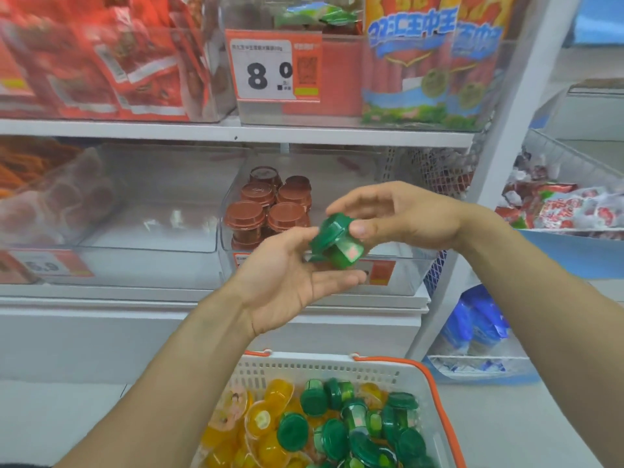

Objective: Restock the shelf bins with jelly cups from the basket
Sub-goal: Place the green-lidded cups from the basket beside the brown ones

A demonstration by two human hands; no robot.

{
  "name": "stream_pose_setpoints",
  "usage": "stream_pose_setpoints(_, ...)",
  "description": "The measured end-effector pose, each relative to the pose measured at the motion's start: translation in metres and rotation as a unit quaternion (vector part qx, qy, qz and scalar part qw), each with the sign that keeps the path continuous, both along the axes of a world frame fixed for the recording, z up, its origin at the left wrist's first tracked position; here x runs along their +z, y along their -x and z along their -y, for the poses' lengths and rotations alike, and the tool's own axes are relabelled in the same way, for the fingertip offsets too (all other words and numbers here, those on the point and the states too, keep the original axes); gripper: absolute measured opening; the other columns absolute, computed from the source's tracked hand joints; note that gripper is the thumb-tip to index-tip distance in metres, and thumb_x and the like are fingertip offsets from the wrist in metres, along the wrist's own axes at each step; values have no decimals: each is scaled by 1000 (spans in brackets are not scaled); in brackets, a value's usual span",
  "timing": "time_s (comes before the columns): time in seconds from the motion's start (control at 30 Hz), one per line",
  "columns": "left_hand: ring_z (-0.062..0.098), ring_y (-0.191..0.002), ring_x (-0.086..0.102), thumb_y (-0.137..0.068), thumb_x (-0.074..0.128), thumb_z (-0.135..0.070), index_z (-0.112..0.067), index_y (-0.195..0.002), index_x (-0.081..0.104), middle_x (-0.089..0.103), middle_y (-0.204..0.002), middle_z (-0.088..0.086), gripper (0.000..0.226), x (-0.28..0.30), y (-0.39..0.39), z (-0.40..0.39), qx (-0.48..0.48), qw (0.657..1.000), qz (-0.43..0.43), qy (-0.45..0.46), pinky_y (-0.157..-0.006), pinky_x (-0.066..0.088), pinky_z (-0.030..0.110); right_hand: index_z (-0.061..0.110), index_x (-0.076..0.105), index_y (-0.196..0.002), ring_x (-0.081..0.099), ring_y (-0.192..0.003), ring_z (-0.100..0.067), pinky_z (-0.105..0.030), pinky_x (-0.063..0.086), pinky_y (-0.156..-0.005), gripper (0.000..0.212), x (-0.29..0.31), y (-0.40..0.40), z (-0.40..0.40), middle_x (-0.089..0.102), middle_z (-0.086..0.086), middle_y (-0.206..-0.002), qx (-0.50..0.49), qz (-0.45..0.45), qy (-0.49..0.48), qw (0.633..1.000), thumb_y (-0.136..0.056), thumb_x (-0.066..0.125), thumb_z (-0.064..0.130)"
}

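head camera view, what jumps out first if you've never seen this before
Two bare hands, left hand and right hand, meet mid-frame around glossy green plastic jelly cups. Below, a white plastic basket with orange handles brims with green and yellow cups. Behind, stacked brown-lidded jelly cups sit in a clear shelf bin.

Both forearms are bare from elbow to wrist, with no sleeves in view. The left hand point(287, 282) and the right hand point(401, 217) wear no gloves, rings, watch or bracelet. The fingernails are short and unpainted.
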State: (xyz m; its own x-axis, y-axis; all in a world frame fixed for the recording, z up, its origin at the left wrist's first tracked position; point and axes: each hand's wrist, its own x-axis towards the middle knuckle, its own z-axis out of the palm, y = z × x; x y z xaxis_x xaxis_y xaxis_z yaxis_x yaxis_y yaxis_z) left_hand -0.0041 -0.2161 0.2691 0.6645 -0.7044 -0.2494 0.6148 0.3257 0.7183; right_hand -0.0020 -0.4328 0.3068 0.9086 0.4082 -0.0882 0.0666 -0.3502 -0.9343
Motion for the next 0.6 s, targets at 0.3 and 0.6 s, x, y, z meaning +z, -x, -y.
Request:
stream_pose_setpoints(0.3, 32, -115, 65, -89, 63, -4, -1, -116, 64, 65, -123, 22, 27, 22, -10, 13, 114, 993, -18, -31, -79, 62, 37, 15, 62, -125, 69, -86, -21, -33, 56, -75, 47, 8, -9, -8, 69, -14, -110, -33, -27, 39, 998, -82, 75, 27)
stream_pose_setpoints(0.6, 45, -103, 68, -97, 58, -39, -4, -125, 62, 60, -125, 28, 45, 17, -16, 18, 56, 993, 15, -103, -78, 62, 48, 17, 71, -112, 64, -70, -6, -30, 57, -67, 41, 13, -8, -16, 73, -8, -102, -75, 97, 114, 986, -75, 86, 27)
